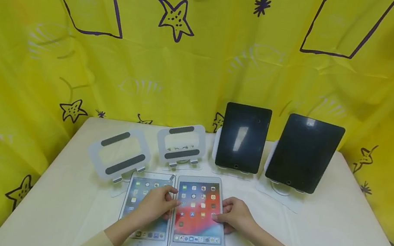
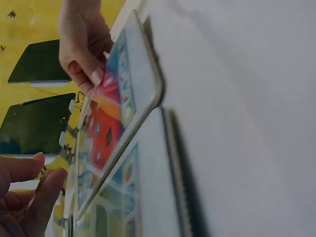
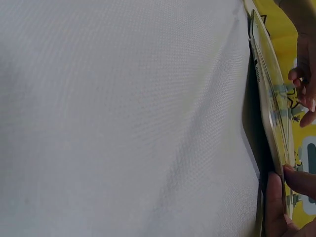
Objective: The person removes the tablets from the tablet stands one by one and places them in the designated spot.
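Before a yellow curtain [image 1: 210, 68] printed with dark starfish, a white-covered table [image 1: 63, 187] holds, at far left, a pale tablet stand [image 1: 125, 164] with two dark pads, standing slightly askew. Just in front of it lies a white tablet [image 1: 138, 194], screen lit and facing up. Above it hovers a person's left hand [image 1: 156, 204], thumb and fingers loosely bent, free of any grip. A second pale stand [image 1: 181, 153] stands behind, near the first.

At center, a white tablet with a red-and-blue screen [image 1: 196, 217] lies beside the other, close along its right side. The person's right hand [image 1: 239, 217] pinches its right edge, thumb on top and fingers underneath; the right wrist view shows that edge raised off the cloth.

Farther right, a dark-screened tablet [image 1: 242, 137] stands propped upright on a stand, and at far right a second dark tablet [image 1: 304, 154] leans on another, angled.
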Available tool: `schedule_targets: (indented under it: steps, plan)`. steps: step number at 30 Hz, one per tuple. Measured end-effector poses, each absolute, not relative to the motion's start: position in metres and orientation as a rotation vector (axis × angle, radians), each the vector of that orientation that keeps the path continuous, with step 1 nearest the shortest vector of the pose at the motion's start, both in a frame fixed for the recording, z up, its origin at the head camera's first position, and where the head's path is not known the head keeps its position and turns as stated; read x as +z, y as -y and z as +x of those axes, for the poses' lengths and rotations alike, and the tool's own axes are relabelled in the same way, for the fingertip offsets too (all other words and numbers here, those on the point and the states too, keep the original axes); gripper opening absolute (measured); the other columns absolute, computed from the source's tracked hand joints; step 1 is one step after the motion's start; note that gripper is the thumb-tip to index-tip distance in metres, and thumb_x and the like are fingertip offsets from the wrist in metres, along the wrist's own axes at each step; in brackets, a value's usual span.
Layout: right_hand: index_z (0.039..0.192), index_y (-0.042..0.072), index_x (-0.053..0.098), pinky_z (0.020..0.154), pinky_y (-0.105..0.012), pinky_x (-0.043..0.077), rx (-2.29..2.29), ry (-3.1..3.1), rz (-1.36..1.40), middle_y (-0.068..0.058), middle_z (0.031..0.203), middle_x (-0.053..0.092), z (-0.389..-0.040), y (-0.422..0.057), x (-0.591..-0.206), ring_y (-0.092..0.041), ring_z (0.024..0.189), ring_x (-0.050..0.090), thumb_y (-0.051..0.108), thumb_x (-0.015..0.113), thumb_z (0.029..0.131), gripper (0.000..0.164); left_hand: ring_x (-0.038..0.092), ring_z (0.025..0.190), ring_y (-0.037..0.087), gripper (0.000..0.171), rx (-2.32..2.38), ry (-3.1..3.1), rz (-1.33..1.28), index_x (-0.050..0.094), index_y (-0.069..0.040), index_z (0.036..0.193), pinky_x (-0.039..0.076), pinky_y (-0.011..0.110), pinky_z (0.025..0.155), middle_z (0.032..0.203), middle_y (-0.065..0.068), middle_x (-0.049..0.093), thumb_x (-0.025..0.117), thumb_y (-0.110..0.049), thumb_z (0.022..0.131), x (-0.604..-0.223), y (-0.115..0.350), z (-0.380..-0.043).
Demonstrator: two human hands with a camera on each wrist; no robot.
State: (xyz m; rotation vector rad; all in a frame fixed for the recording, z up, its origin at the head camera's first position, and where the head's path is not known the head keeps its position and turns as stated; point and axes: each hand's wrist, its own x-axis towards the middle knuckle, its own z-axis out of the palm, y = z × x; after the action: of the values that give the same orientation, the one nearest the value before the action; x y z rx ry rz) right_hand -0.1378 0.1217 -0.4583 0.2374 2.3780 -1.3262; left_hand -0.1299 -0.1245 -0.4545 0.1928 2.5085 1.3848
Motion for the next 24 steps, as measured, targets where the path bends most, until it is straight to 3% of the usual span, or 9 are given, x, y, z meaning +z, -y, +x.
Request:
schedule_targets:
  steps: [8, 17, 24]
  plan:
    - [0.106, -0.005, 0.054, 0.047, -0.028, 0.053, -1.320, -2.418, 0.168, -0.007, 0.078, 0.057, -0.134, -0.119, -0.458, -0.015, 0.053, 0.057, 0.012, 0.083, 0.071, 0.049, 0.061, 0.052, 0.013, 0.044, 1.482, -2.470, 0.125, 0.055, 0.008, 0.121, 0.054, 0.026, 0.050, 0.074, 0.004, 0.060, 0.070, -0.012, 0.085, -0.449, 0.125, -0.134]
    - [0.110, -0.005, 0.053, 0.046, -0.025, 0.048, -1.275, -2.472, -0.078, -0.004, 0.065, 0.055, -0.123, -0.114, -0.452, -0.014, 0.043, 0.055, 0.011, 0.078, 0.075, 0.046, 0.066, 0.058, 0.023, 0.049, 1.635, -2.399, 0.159, 0.052, 0.008, 0.125, 0.056, 0.033, 0.052, 0.082, 0.009, 0.058, 0.071, -0.011, 0.083, -0.453, 0.117, -0.142]
    - [0.113, -0.001, 0.055, 0.052, -0.025, 0.049, -1.280, -2.546, 0.037, -0.003, 0.070, 0.058, -0.132, -0.116, -0.449, -0.015, 0.048, 0.055, 0.016, 0.078, 0.077, 0.046, 0.067, 0.060, 0.025, 0.054, 1.681, -2.355, 0.085, 0.051, 0.002, 0.130, 0.057, 0.036, 0.052, 0.088, 0.009, 0.059, 0.072, -0.013, 0.082, -0.447, 0.107, -0.146]
